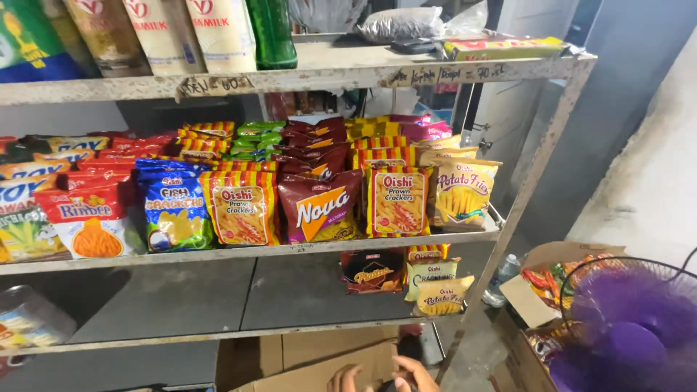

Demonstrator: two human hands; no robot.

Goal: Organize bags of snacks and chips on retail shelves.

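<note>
A brown cardboard box (319, 366) is touched by both hands (381, 377) at its flap edge. It looks light and bendy, best held by its sides. How tightly it is gripped cannot be told.

Open room on the lower shelf, crowded above

Left of the three snack bags (406, 279) on my lower shelf (218, 294), the board lies bare and I can reach in; above it the middle shelf (247, 252) is packed edge to edge, and below a cardboard box (319, 363) blocks the floor by my hands (385, 377).
</note>
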